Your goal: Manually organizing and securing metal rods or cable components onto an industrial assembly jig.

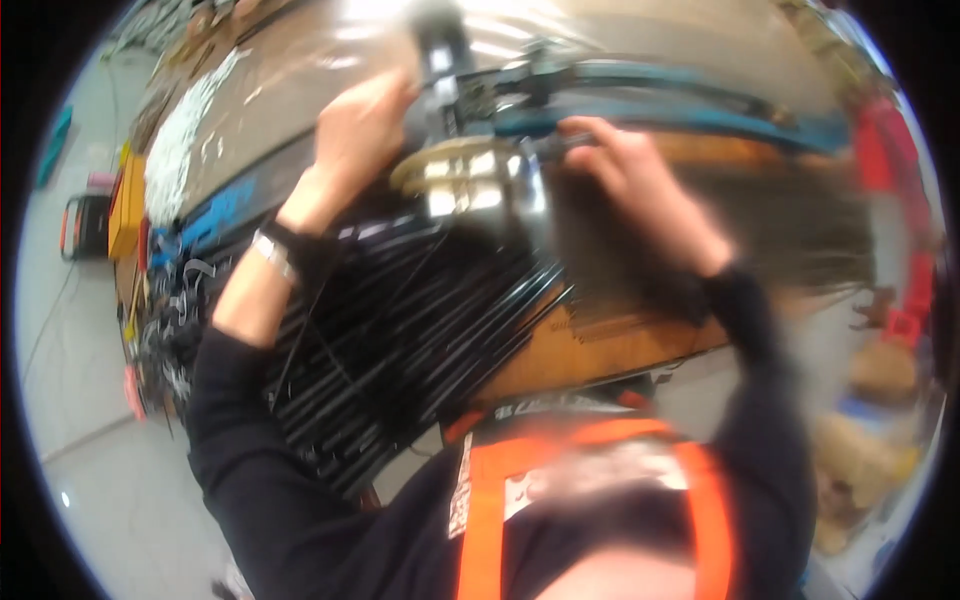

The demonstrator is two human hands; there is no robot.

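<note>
My left hand (362,130) is closed in a fist beside a dark upright part (443,65); whatever it grips is hidden by the fingers. To the right, my right hand (625,165) has its fingers bent around the end of a small dark piece (553,147), too blurred to name. Between my hands sits a shiny, rounded, yellowish-clear thing (462,185), perhaps a roll. Just beyond it, a long blue metal frame or bar (680,95) with dark fittings runs off to the right.
Many long black rods or tubes (400,330) lie side by side in front of me. Brown boarding (570,340) forms the bench edge. At left are a blue tool (220,212), a yellow box (127,205) and a black case (87,228). Red items (885,150) stand at right.
</note>
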